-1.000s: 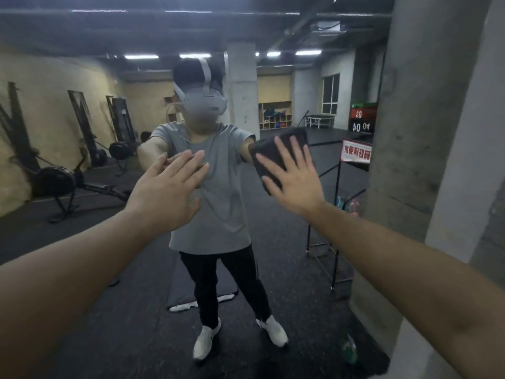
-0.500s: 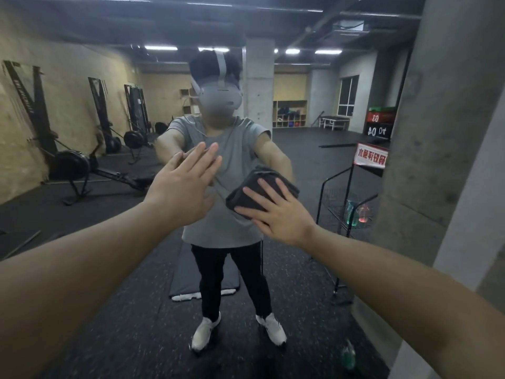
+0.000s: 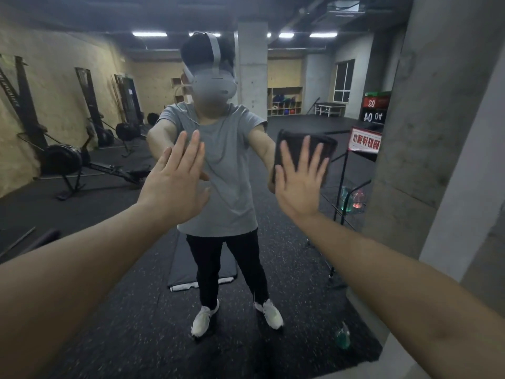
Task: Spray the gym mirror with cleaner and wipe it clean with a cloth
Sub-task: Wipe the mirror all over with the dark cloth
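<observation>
Head view: gym mirror (image 3: 314,269) fills the frame, reflecting the person. Right hand (image 3: 299,184), fingers straight and spread, presses a dark cloth (image 3: 297,149) flat against the glass. Left hand (image 3: 177,181), beside it, is flat, fingers straight, holding nothing.

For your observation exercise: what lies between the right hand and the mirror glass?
In the head view, a dark cloth lies flat between the right hand and the mirror.
</observation>
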The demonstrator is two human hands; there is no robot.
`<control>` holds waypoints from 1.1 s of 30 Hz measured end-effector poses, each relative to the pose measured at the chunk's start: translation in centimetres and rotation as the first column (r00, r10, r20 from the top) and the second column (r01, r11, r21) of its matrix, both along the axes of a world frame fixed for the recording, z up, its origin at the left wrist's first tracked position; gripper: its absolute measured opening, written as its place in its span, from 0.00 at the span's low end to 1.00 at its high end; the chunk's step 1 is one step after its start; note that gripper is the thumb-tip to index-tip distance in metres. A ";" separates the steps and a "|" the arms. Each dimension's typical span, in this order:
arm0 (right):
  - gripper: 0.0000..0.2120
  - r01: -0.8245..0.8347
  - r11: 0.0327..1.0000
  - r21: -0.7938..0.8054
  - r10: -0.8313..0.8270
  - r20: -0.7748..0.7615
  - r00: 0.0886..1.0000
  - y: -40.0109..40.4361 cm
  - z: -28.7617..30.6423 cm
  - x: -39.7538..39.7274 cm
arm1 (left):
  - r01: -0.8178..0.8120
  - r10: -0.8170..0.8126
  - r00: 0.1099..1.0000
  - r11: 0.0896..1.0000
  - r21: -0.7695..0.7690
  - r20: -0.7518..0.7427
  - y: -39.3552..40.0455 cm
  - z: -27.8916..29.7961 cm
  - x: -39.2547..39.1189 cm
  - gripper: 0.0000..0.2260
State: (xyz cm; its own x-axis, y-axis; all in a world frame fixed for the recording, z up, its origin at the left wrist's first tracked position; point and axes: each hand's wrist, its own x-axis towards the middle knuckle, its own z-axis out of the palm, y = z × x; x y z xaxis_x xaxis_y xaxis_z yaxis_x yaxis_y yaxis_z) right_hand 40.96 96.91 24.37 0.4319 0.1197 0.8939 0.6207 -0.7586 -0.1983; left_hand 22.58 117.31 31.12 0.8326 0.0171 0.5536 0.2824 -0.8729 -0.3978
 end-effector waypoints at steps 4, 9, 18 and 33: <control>0.25 -0.139 0.939 -0.315 0.218 0.230 0.948 3.6 -4.3 -2.1 | 0.022 -0.022 1.000 1.000 0.005 -0.015 0.4 -0.8 0.0 0.40; 0.21 -0.158 0.887 -0.433 0.304 0.292 0.907 2.7 -7.3 -1.3 | 0.122 -0.113 0.990 0.986 0.111 -0.084 0.4 -4.2 -0.3 0.36; 0.27 0.097 0.953 0.286 -0.043 -0.189 0.981 -3.3 -8.2 2.6 | 0.075 -0.019 0.955 0.981 0.181 -0.295 -0.4 -8.2 -0.7 0.38; 0.27 0.040 0.974 0.221 -0.002 -0.170 0.985 -0.9 -11.4 0.8 | 0.140 0.071 0.882 0.905 0.401 -0.467 -1.5 -11.0 -0.1 0.36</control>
State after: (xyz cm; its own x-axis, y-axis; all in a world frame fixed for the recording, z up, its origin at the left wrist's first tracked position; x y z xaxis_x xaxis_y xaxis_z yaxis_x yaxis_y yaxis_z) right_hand 41.81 95.99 12.92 0.5785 -0.0850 0.8113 0.5483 -0.6959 -0.4638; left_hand 22.51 115.83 20.13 0.9860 -0.1578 0.0546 -0.0525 -0.6034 -0.7957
